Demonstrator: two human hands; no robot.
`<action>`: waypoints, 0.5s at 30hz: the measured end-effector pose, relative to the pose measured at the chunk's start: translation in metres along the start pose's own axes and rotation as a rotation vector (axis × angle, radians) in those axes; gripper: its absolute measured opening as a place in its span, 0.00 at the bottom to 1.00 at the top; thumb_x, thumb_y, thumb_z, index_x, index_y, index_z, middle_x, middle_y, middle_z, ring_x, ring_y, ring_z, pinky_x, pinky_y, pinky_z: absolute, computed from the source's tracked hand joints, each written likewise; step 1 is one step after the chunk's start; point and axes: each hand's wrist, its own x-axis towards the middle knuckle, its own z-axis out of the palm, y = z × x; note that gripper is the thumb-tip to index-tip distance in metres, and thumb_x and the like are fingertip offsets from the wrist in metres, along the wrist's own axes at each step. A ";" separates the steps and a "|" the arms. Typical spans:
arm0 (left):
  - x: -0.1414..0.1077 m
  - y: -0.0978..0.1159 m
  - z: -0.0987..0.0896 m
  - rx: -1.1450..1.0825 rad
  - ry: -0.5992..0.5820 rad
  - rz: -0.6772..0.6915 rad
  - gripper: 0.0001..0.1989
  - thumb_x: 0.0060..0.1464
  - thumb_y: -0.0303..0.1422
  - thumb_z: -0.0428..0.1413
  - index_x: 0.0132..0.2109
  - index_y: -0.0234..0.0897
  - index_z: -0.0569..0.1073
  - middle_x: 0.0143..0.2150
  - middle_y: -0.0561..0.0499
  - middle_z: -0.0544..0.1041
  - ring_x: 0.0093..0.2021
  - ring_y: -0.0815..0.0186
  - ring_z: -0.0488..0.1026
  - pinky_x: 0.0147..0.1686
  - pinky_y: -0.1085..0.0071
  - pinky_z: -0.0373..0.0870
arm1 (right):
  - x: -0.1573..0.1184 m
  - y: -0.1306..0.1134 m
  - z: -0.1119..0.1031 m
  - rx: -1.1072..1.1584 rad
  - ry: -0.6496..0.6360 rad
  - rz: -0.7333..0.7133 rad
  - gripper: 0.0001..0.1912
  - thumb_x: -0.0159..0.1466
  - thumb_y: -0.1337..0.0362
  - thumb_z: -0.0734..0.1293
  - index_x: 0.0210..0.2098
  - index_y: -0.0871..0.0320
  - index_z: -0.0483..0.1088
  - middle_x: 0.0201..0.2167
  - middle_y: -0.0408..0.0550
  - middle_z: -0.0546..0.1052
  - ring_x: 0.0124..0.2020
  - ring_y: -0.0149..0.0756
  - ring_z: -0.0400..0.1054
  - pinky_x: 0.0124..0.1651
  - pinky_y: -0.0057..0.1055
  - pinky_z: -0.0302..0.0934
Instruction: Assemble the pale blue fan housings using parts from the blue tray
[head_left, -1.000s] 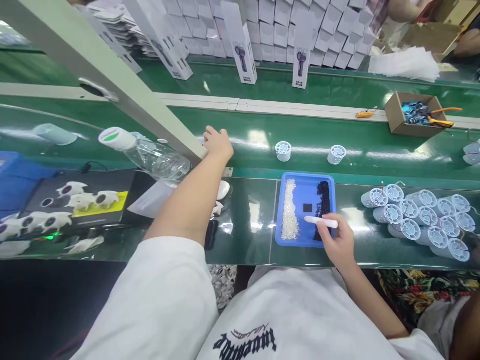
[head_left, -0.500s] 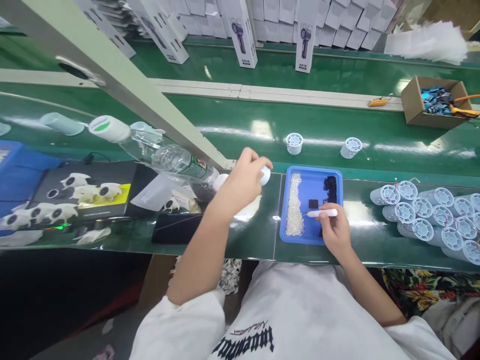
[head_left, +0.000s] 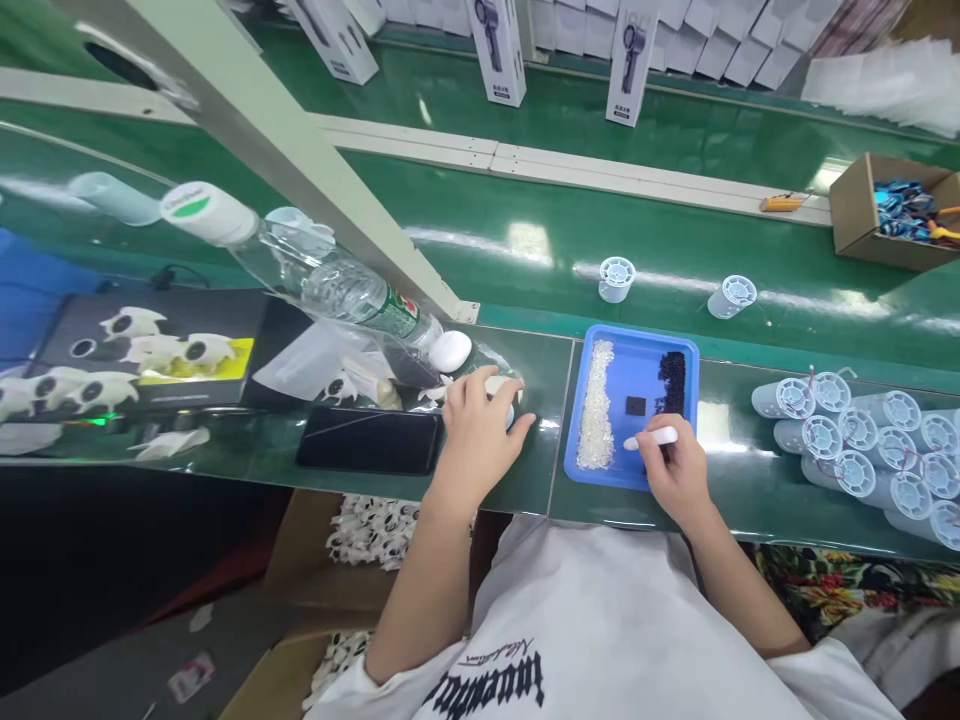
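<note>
My left hand [head_left: 480, 432] is low over the bench, its fingers curled over a white plastic piece [head_left: 496, 384]. A light-blue rounded part [head_left: 510, 416], mostly hidden, shows between the thumb and the fingers. My right hand [head_left: 676, 468] grips a white pen-like tool [head_left: 652, 437] above the blue tray [head_left: 571, 440], its tip pointing left. In the tray lie a strip of small clear-white bits [head_left: 596, 410], a heap of small black bits [head_left: 673, 375] and a black square block [head_left: 635, 405]. A white rounded object [head_left: 450, 351] sits just behind my left hand.
A black phone [head_left: 367, 440] and a plastic bottle [head_left: 330, 285] are to the left, beside a slanted metal post [head_left: 300, 130]. Light-blue cylinders [head_left: 855, 425] crowd the right. Two more cylinders [head_left: 616, 280] stand behind the tray. A cardboard box [head_left: 862, 225] is far right.
My left hand has come down and toward me from the raised position, still with the light-blue part. My right hand keeps the pen-like tool over the tray, its tip shifted slightly. The view has shifted.
</note>
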 end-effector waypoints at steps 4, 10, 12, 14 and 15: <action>-0.003 -0.005 -0.001 0.033 -0.041 -0.080 0.11 0.58 0.30 0.55 0.48 0.40 0.75 0.61 0.37 0.65 0.62 0.40 0.59 0.58 0.36 0.58 | 0.010 -0.001 -0.006 -0.092 0.047 -0.063 0.07 0.69 0.58 0.62 0.37 0.54 0.65 0.29 0.42 0.72 0.26 0.32 0.67 0.29 0.30 0.61; -0.011 -0.027 0.006 -0.082 -0.041 -0.061 0.14 0.59 0.31 0.50 0.50 0.42 0.74 0.58 0.40 0.67 0.59 0.44 0.63 0.57 0.42 0.64 | 0.005 0.015 -0.014 -0.073 0.301 -0.087 0.09 0.71 0.56 0.61 0.39 0.54 0.65 0.31 0.42 0.69 0.30 0.32 0.68 0.34 0.31 0.64; -0.013 -0.032 0.008 -0.142 -0.010 -0.022 0.14 0.58 0.32 0.50 0.49 0.41 0.75 0.56 0.41 0.68 0.58 0.48 0.65 0.58 0.47 0.65 | 0.002 0.017 -0.015 -0.053 0.315 -0.070 0.09 0.71 0.55 0.61 0.40 0.54 0.65 0.30 0.41 0.69 0.30 0.31 0.68 0.34 0.31 0.63; -0.014 -0.033 0.007 -0.207 0.032 -0.017 0.13 0.58 0.34 0.52 0.48 0.41 0.75 0.54 0.42 0.69 0.56 0.49 0.67 0.57 0.50 0.67 | 0.000 0.018 -0.015 -0.039 0.299 -0.054 0.10 0.71 0.54 0.61 0.40 0.54 0.65 0.30 0.41 0.68 0.28 0.31 0.67 0.33 0.31 0.63; -0.015 -0.032 0.005 -0.244 0.050 -0.021 0.13 0.57 0.36 0.53 0.47 0.40 0.75 0.53 0.43 0.70 0.55 0.50 0.68 0.56 0.51 0.68 | -0.001 0.018 -0.015 -0.038 0.283 -0.043 0.10 0.71 0.54 0.61 0.40 0.54 0.65 0.30 0.41 0.68 0.28 0.31 0.67 0.33 0.31 0.63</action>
